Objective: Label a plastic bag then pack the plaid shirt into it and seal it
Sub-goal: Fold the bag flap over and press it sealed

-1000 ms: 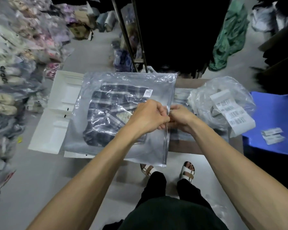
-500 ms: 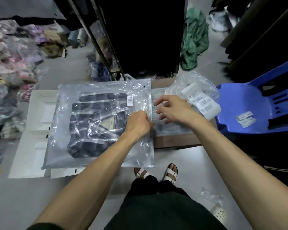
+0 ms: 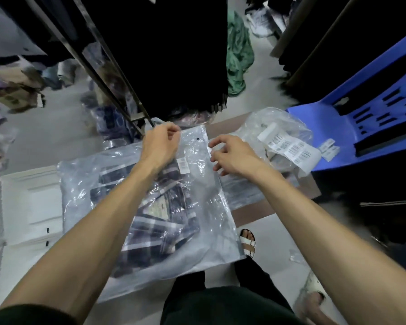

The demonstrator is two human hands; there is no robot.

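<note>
The plaid shirt (image 3: 148,221) is already inside the clear plastic bag (image 3: 211,207), which hangs over the near edge of the cardboard table (image 3: 251,214), barcode label (image 3: 182,164) stuck on. Left hand (image 3: 159,146) pinches the bag's far corner shut-fisted; right hand (image 3: 232,154) hovers just beside the open edge, fingers loosely spread, holding nothing. I'd guess sealing's next: flatten the air out, then press along the strip end to end. Label roll (image 3: 291,148) sits further right.

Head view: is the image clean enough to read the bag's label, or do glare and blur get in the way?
Head view: glare streaks across the plastic bag; the label shows as a small white patch, print unreadable; the surroundings at the left edge are motion-smeared; wide-angle bending at the borders; both hands are fairly sharp.
</note>
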